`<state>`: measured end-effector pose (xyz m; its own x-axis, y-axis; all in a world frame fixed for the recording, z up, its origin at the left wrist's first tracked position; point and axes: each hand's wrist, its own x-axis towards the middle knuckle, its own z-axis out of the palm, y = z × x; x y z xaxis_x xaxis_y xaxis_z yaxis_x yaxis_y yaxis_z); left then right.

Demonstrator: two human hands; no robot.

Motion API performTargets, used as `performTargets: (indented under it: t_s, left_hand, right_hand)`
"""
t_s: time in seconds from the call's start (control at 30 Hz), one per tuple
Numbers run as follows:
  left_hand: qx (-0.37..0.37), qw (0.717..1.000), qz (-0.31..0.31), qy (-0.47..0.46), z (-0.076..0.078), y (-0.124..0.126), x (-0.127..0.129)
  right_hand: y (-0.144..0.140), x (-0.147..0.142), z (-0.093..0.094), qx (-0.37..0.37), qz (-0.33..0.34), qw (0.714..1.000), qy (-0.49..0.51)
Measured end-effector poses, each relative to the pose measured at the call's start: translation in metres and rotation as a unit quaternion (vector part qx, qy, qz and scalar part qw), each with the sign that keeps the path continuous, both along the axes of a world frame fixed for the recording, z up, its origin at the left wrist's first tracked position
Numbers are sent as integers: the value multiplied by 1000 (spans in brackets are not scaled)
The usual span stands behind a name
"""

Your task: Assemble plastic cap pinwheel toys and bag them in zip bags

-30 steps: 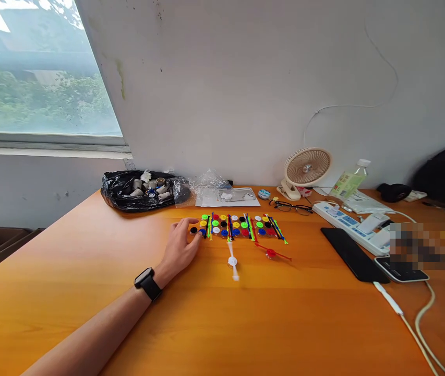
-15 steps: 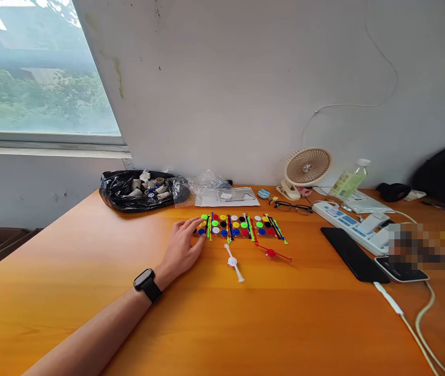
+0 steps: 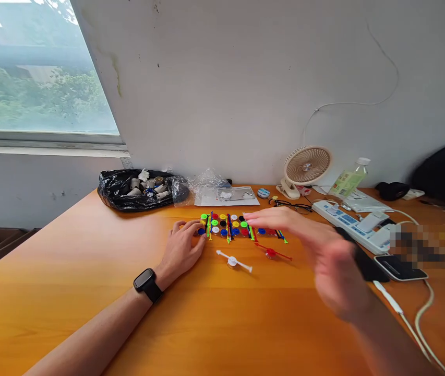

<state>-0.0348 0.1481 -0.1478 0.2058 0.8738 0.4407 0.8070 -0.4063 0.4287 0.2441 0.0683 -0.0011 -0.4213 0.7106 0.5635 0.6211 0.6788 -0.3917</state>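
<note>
Left hand [image 3: 183,248]: palm down, fingers loosely bent, thumb apart, nothing visibly gripped; fingertips at the left end of the discs [image 3: 215,230]. Right hand [image 3: 324,253]: fingers outstretched, nothing visibly held, above the right end of the rows; too blurred to tell contact. Discs, assorted colours, in rows between bundles of slim bars [image 3: 229,228], mid-desk [image 3: 191,324]. Nearer: white piece [image 3: 232,261] and red piece [image 3: 271,254], apart, each judged assembled, bar on disc; remaining parts lie unjoined. Behind: black bag [image 3: 108,193], fan [image 3: 307,166]. Right: power strip [image 3: 347,225].
</note>
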Motion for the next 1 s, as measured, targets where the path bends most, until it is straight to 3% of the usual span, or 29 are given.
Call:
performTargets:
  t_s: [0.1, 0.23, 0.33, 0.47, 0.63, 1.0]
  left_hand:
    - [20, 999, 29, 6, 1, -1, 0]
    - [14, 999, -11, 32, 2, -1, -2]
    - [-4, 998, -37, 59, 0, 0, -2]
    - [-1, 997, -48, 67, -2, 0, -2]
    - [17, 997, -34, 60, 0, -1, -2]
    - [7, 996, -66, 55, 3, -1, -1]
  right_hand:
    - [21, 6, -24, -35, -5, 999, 8]
    - [46, 22, -57, -105, -74, 988, -86]
    - [49, 33, -68, -164, -96, 969, -157]
    - [45, 41, -69, -232, -124, 940, -219]
    - [44, 46, -65, -262, -166, 920, -240]
    - [43, 40, -60, -234, -204, 919, -243]
